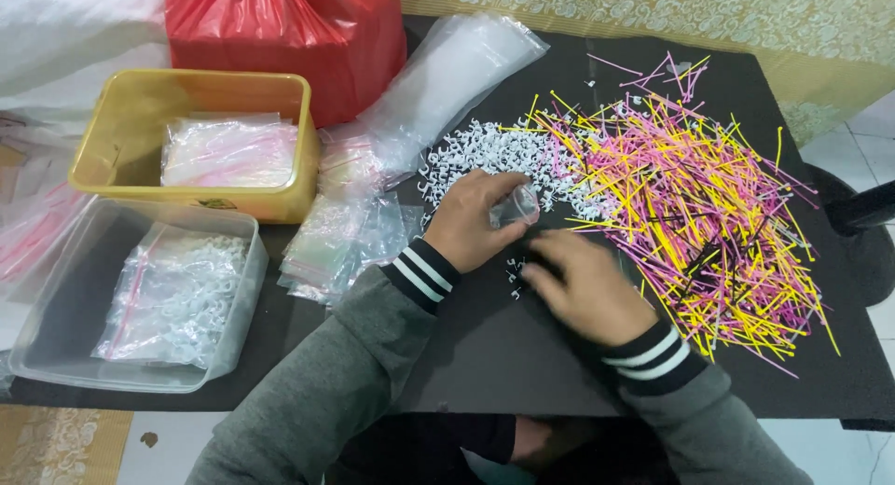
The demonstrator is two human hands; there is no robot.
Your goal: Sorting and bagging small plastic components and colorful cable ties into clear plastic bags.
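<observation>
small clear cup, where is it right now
In the head view the small clear cup sits mid-table in the left hand, just below the pile of white clips.

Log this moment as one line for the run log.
left hand: holds small clear cup | right hand: on white clips | black table

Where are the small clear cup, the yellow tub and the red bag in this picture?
small clear cup (516,208): head view, on its clear side wall, held in the left hand.
yellow tub (191,82): head view, on its far rim.
red bag (280,33): head view, on its front face.
</observation>
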